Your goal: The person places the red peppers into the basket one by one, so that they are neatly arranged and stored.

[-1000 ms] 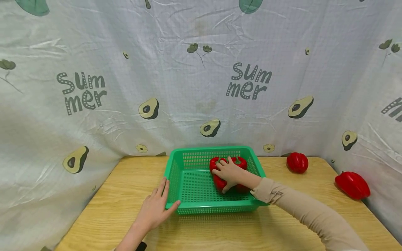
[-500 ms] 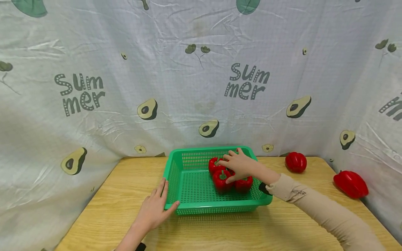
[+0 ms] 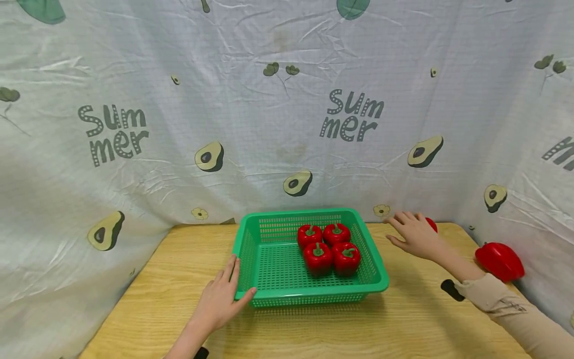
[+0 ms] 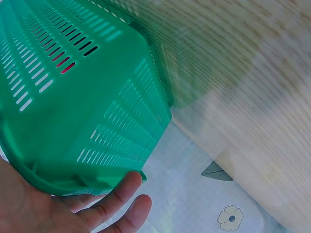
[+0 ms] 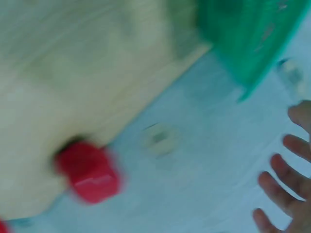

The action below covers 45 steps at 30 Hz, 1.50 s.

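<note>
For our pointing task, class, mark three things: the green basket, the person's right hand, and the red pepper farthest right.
Green basket [image 3: 311,293]: head view, on its near rim.
Right hand [image 3: 416,237]: head view, back of the hand.
Red pepper [image 3: 499,261]: head view, middle of its visible side.

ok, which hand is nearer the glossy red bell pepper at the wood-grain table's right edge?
Right. The right hand hovers left of the red bell pepper, not touching it; the left hand is farther, at the near-left corner of the green plastic slotted basket.
</note>
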Each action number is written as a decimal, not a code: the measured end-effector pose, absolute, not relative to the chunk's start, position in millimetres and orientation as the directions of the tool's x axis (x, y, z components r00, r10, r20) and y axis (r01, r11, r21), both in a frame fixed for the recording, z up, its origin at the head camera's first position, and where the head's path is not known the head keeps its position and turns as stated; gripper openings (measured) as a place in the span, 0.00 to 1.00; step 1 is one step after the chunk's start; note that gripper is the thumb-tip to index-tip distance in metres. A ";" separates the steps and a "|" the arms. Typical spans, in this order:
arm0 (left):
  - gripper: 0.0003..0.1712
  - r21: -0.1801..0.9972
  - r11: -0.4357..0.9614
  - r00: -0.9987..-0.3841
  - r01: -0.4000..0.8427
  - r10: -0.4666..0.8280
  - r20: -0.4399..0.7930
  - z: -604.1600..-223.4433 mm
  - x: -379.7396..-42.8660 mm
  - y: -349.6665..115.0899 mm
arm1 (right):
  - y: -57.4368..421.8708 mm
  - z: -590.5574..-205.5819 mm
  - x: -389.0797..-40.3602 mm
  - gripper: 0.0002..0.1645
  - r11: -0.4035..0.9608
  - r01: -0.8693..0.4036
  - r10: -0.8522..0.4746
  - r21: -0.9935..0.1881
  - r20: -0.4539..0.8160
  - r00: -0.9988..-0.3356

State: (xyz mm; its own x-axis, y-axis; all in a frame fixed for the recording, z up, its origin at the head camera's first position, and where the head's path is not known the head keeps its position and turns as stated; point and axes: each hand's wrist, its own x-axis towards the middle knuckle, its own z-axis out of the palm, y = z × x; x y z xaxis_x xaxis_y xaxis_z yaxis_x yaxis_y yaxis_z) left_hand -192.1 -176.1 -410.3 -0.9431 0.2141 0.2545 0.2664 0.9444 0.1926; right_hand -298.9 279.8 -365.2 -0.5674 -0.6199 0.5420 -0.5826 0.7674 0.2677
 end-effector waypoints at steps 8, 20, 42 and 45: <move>0.46 0.202 0.944 -0.944 0.262 0.207 0.256 -410.2 -191.9 -176.0 | 374.4 -398.5 -286.7 0.20 0.920 -0.333 -0.385 0.206 0.629 -0.676; 0.46 0.205 0.944 -0.949 0.258 0.208 0.235 -409.1 -191.5 -176.4 | 451.6 -430.6 -267.5 0.24 0.999 -0.040 -0.034 0.002 0.572 -0.819; 0.46 0.212 0.942 -0.948 0.261 0.209 0.239 -410.4 -192.6 -176.2 | 473.2 -454.0 -253.5 0.51 0.972 0.198 0.234 -0.129 0.419 -0.877; 0.46 0.209 0.943 -0.948 0.260 0.209 0.238 -409.7 -193.1 -176.3 | 472.3 -453.2 -253.4 0.53 0.973 0.166 0.220 -0.162 0.416 -0.882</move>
State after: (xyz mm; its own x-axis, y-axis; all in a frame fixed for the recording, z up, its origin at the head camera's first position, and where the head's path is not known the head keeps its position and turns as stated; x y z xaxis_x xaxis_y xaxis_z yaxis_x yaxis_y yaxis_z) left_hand -193.1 -176.3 -409.7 -0.9484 0.2088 0.2384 0.2601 0.9428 0.2087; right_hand -253.4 472.3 -453.2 -0.8823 0.2202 0.4160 0.1663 0.9727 -0.1620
